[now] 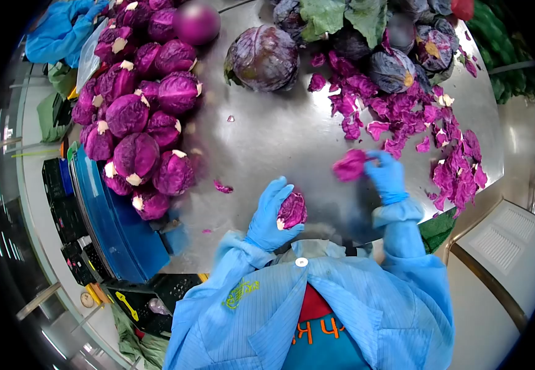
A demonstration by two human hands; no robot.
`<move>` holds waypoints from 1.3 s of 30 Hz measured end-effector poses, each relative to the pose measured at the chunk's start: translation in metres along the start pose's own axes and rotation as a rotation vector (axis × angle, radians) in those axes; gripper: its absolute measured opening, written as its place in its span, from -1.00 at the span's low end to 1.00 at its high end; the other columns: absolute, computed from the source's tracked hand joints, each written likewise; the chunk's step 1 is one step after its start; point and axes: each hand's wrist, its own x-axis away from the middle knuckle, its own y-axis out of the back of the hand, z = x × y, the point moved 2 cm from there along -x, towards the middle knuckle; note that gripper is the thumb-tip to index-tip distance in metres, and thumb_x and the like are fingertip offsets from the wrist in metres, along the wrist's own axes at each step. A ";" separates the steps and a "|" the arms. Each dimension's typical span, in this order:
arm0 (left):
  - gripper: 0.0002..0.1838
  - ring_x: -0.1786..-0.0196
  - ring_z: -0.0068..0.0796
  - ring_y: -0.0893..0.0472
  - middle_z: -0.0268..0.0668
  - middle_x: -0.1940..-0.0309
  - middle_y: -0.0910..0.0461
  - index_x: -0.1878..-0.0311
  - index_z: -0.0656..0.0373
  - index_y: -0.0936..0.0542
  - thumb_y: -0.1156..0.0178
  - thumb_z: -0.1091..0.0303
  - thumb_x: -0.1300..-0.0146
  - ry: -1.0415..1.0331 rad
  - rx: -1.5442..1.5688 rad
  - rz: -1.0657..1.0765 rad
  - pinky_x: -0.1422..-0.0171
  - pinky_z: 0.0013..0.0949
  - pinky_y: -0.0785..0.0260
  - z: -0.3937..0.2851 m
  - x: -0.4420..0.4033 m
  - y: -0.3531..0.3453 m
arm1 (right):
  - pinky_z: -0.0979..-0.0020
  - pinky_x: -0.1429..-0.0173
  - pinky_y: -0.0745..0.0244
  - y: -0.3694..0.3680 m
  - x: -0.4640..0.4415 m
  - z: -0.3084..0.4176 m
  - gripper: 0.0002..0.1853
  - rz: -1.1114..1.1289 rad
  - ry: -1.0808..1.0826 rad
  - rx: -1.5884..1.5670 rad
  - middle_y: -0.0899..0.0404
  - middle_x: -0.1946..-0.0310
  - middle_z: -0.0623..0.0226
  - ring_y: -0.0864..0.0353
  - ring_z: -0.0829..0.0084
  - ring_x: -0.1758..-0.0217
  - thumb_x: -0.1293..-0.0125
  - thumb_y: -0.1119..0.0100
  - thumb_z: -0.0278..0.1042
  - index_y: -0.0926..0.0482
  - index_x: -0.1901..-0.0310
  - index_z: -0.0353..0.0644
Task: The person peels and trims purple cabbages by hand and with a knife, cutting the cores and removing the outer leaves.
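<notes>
My left hand (pixel 271 217), in a blue glove, is wrapped round a small peeled red cabbage (pixel 292 210) near the table's front edge. To its right my right hand (pixel 386 176), gloved as well, pinches a loose purple cabbage leaf (pixel 349 165) above the metal table (pixel 261 135). The leaf is blurred and apart from the cabbage. Torn purple leaves (pixel 397 123) lie scattered beyond my right hand. A pile of trimmed purple cabbages (pixel 138 154) with pale stem ends rises on the left.
At the back stands a large dark unpeeled cabbage (pixel 263 58), with several more and green outer leaves (pixel 323 17) right of it. A blue bin (pixel 110 216) adjoins the table's left side. Black crates (pixel 150 302) stand below. A white vented panel (pixel 502 237) is at right.
</notes>
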 end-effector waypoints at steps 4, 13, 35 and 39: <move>0.14 -0.36 -0.07 -0.29 0.03 -0.36 -0.17 -0.43 0.30 -0.11 -0.57 0.05 0.13 0.225 0.094 -0.137 -0.46 -0.15 -0.15 0.007 0.024 0.001 | 0.36 0.19 -0.51 0.056 -0.007 0.007 -0.47 -0.343 0.187 0.147 -0.49 0.21 0.27 -0.52 0.40 0.36 -0.29 -0.19 -0.49 -0.43 -0.32 -0.04; -0.03 -0.21 -0.32 -0.48 -0.16 -0.22 -0.41 -0.38 0.25 -0.22 -0.57 0.44 0.11 0.689 1.116 -0.397 -0.36 -0.26 -0.36 0.037 0.051 0.003 | 0.37 0.09 -0.53 -0.071 0.045 0.097 -0.62 0.382 0.240 -0.386 -0.59 0.20 0.24 -0.60 0.37 0.22 -0.26 -0.32 -0.27 -0.60 -0.12 0.00; -0.32 -0.06 -0.35 -0.61 -0.21 -0.05 -0.60 -0.23 0.25 -0.44 -0.46 0.55 0.02 0.749 1.041 -0.240 -0.21 -0.25 -0.49 0.048 0.047 -0.014 | 0.15 0.33 -0.53 -0.094 0.041 0.105 -0.76 0.421 0.675 -0.051 -0.56 0.34 0.23 -0.62 0.11 0.37 -0.27 -0.24 -0.06 -0.54 0.17 0.03; -0.22 -0.15 -0.39 -0.56 -0.22 -0.12 -0.56 -0.23 0.28 -0.45 -0.54 0.57 0.15 0.708 1.071 -0.006 -0.31 -0.27 -0.40 0.021 0.036 0.006 | 0.19 0.30 -0.53 -0.067 0.016 0.085 -0.77 0.220 0.655 0.095 -0.56 0.37 0.22 -0.63 0.17 0.35 -0.26 -0.24 -0.10 -0.55 0.14 0.02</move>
